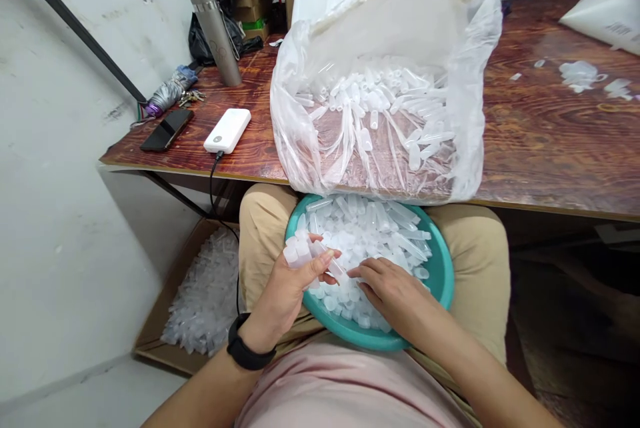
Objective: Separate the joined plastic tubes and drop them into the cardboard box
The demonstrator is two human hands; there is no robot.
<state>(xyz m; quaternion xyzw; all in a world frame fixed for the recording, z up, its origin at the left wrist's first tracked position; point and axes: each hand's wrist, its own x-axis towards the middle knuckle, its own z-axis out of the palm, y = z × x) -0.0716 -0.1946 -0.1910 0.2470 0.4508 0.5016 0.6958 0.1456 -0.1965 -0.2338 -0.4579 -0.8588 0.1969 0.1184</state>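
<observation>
My left hand (295, 281) is closed around several translucent white plastic tubes (299, 249), bunched over the basin's left side. One slim tube (334, 263) sticks out past the thumb, pointing at my other hand. Close to that tube's tip is my right hand (385, 288), its fingers stretched out and a little apart, with nothing visible between them. Whether its fingertips touch the tube I cannot tell. A teal basin (443, 275) full of loose translucent plastic pieces (350, 225), some long and some short, rests on my lap below both hands.
On the wooden table (545, 148), an open clear plastic bag (480, 81) holds more pieces. Left of it are a power bank (227, 131) with a cable, a phone (167, 130), keys (192, 98), an umbrella (173, 90) and a steel flask (215, 35). A cardboard box (150, 328) of pieces sits below.
</observation>
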